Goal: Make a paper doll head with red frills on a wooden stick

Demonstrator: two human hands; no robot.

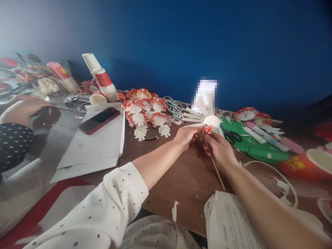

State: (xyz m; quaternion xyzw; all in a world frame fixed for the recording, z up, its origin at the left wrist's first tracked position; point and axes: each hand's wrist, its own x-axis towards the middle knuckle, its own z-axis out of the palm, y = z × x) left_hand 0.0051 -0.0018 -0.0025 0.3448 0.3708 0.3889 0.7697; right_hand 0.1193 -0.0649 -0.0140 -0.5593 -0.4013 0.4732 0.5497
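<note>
My left hand (188,135) and my right hand (219,147) meet over the brown table. My left fingers are closed at the lower edge of a white paper disc (212,122) with a crumpled red and white paper bit (207,129) on it. My right hand is wrapped around a thin wooden stick (217,172) that slants down toward me from the disc. Exactly how disc and stick join is hidden by my fingers. Left of my hands lies a pile of white paper cut-out figures (140,110) with red ruffled trim.
A phone (100,120) rests on a white box (89,148). Paper cups (103,81) lean at the back left. Black-handled scissors (232,135) lie by green paper (259,147) on the right. A co-worker's hand (28,105) is at far left. A red cup (298,167) stands right.
</note>
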